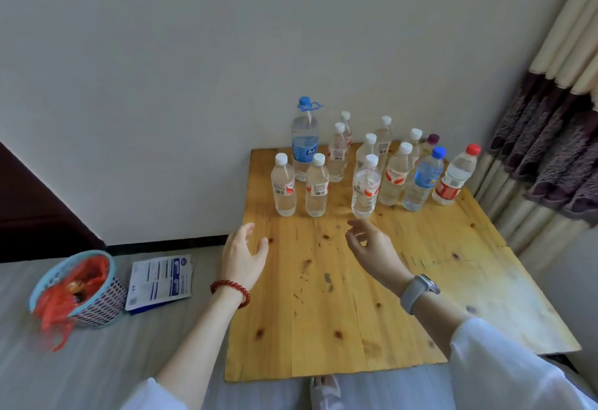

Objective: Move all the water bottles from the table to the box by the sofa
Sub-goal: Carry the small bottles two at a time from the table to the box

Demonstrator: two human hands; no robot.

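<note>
Water bottles (365,188) upright just beyond both hands, left hand (242,256) and right hand (372,248) empty, fingers loose

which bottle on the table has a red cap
The red-capped bottle at the far right end of the group, nearest the curtain. It also has a red label; its neighbour, the blue-capped bottle, does not.

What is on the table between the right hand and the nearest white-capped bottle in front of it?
Nothing: in the head view only bare wood of the table separates the right hand from the nearest white-capped bottle. Fingers are open, not touching.
</note>
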